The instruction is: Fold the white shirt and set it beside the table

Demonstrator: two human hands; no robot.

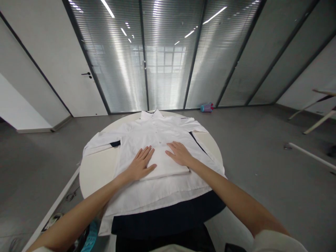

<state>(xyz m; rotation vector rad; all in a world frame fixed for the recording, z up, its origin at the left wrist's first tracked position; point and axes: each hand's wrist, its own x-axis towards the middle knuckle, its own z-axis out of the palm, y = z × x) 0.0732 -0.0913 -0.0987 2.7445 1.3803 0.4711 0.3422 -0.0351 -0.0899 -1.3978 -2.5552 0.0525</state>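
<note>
A white long-sleeved shirt (pixel 147 129) with dark navy trim lies spread out, its collar at the far side and its sleeves out to both sides. On its middle rests a flat, folded white cloth (pixel 168 167); I cannot tell what garment it is. My left hand (pixel 143 163) lies flat on the left part of that cloth, fingers spread. Across from it, my right hand (pixel 180 153) presses flat on the upper right part, fingers stretched out. Neither hand grips anything. The shirt's lower edge and a navy part (pixel 168 215) hang over the near side.
Under the shirt is a round, pale table (pixel 90 175). A blue and pink basket (pixel 207 107) stands on the floor by the glass partition (pixel 168 70). At lower left, a turquoise rim (pixel 90 238) shows below my arm. White furniture legs (pixel 319 121) are at right.
</note>
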